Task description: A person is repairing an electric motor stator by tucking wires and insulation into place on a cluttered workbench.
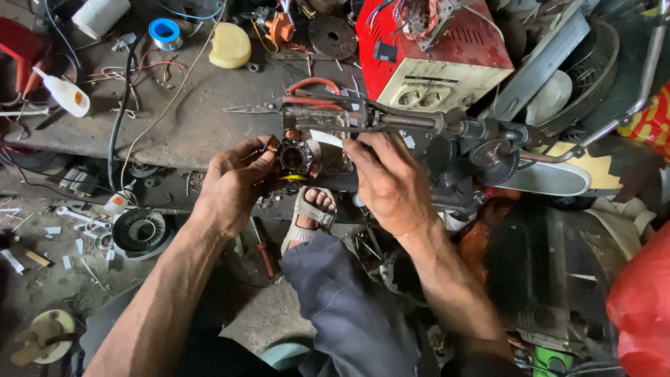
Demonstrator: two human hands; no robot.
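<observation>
Two bare forearms reach up from the lower edge. One left hand (230,185) pinches a small motor stator (294,156) with copper coils, held just off the near edge of the grimy workbench (202,119). One right hand (391,181) curls its fingers around one white paper strip (326,138) touching the stator. One sandalled foot (310,216) rests below; one red box (433,52) stands at the far edge.

The motor coil (294,155) sits between both hands. Behind it lies the pliers (293,103). Right of the pliers stands the metal box (433,52).
</observation>
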